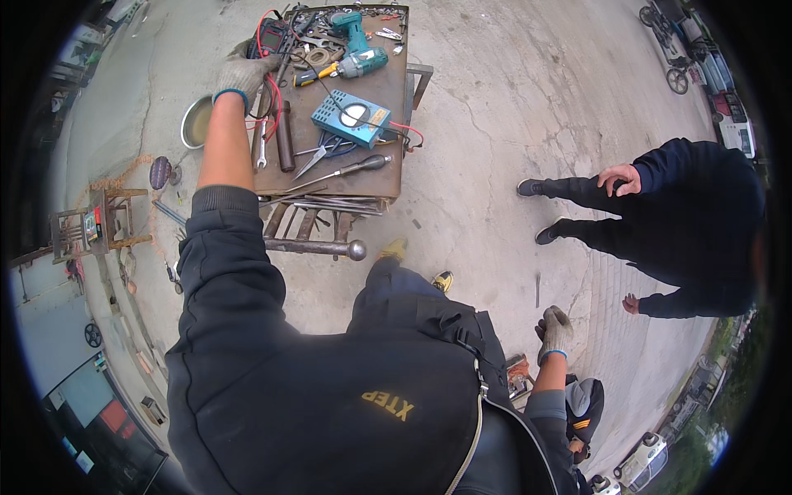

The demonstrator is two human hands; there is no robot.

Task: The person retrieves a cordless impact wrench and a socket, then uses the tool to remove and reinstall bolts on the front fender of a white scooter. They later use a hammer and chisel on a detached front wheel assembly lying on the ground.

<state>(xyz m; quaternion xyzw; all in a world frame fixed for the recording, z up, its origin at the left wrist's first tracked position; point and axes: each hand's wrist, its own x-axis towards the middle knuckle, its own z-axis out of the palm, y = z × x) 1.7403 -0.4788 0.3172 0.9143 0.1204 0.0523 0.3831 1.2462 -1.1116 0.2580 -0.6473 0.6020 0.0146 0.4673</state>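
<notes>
My left hand (241,74), in a pale work glove, reaches over the left edge of a brown metal worktable (327,177). Its thumb and fingers close round the lower corner of a dark multimeter (271,36), though the fingertips are partly hidden. Red test leads (275,103) run beside the hand. Below it lie an open-ended wrench (262,147) and a dark metal tube (285,139). My right hand (556,332), gloved the same way, hangs low over the floor at the right, with loosely bent fingers and nothing visible in it.
On the table are a teal cordless impact driver (361,59), a blue metal box (350,118) with a round dial, scissors (312,162) and a screwdriver (363,165). A metal bowl (196,124) stands left. One person (693,223) stands right; another (584,404) is low behind my right arm.
</notes>
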